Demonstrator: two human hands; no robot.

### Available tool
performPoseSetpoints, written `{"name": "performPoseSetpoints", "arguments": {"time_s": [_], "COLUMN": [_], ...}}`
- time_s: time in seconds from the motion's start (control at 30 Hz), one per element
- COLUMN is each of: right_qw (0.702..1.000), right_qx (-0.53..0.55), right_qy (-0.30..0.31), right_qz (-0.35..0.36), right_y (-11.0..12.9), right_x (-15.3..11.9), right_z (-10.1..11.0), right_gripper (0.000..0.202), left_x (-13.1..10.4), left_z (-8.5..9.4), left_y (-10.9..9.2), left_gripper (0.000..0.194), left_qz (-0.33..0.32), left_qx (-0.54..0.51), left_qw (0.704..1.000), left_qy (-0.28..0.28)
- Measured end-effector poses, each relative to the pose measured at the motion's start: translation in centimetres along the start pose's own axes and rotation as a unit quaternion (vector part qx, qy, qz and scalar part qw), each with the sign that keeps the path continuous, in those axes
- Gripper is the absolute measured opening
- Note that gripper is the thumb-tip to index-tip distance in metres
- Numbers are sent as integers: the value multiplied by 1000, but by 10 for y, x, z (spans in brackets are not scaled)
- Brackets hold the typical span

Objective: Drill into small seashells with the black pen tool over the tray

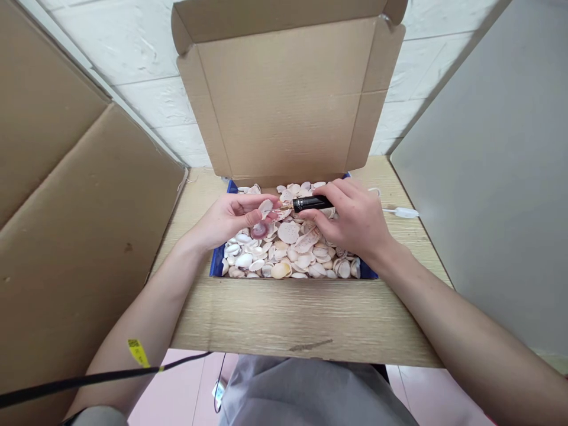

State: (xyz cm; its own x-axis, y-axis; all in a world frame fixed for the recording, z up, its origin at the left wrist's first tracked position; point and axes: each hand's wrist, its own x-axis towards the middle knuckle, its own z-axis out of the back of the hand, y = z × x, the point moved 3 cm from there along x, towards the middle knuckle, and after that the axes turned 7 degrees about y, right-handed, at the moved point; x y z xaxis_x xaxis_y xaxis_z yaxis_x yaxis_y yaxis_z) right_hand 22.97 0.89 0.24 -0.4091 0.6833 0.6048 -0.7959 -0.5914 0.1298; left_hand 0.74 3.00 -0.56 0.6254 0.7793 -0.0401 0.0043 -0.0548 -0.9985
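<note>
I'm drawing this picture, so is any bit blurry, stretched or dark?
Head view: black tool fairly sharp, its thin tip unclear; head view: right forearm looks stretched toward the corner; head view: left cardboard panel darker low down.

We look through one camera worn on the head, from above the lap (306, 390), facing forward and down across the table (248, 313). The left hand (228, 218) and right hand (354, 216) sit near mid-view, close to us. Our wide view reaches from the floor (175, 387) below to the white wall (128, 47) ahead, between brown cardboard (75, 207) and a grey panel (497, 165).
</note>
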Motion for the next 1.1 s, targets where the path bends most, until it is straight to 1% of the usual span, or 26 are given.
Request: {"name": "performPoseSetpoints", "arguments": {"time_s": [0.13,0.23,0.3,0.37,0.47,0.53,0.7,0.8,0.93,1.1], "right_qw": [999,999,999,1000,998,996,995,994,994,998], "right_qx": [4,5,-2,-17,-35,-39,-34,-34,-29,-17], "right_qy": [36,43,31,5,-37,-49,-63,-74,-75,-49], "right_qz": [-7,4,8,16,42,58,69,73,69,42], "right_y": [1,2,2,3,3,3,2,3,2,0], "right_x": [-2,-2,-1,-1,0,0,0,0,-1,0], "right_z": [-3,-3,-2,0,4,5,6,6,6,3], "right_gripper": [40,40,37,35,31,27,17,16,17,21], "left_x": [0,1,1,1,0,0,2,1,1,2], "left_z": [2,3,4,5,4,3,-1,-2,-2,-1], "left_y": [-1,0,1,2,1,1,-2,-3,-3,-3], "left_gripper": [39,43,43,41,40,42,46,49,43,39], "left_qz": [-18,-24,-19,-11,5,19,31,32,24,16], "left_qx": [26,45,59,63,50,44,48,42,45,45], "left_qw": [999,998,997,997,998,998,997,997,997,997], "left_qy": [-31,-39,-43,-41,-42,-48,-60,-59,-52,-55]}}
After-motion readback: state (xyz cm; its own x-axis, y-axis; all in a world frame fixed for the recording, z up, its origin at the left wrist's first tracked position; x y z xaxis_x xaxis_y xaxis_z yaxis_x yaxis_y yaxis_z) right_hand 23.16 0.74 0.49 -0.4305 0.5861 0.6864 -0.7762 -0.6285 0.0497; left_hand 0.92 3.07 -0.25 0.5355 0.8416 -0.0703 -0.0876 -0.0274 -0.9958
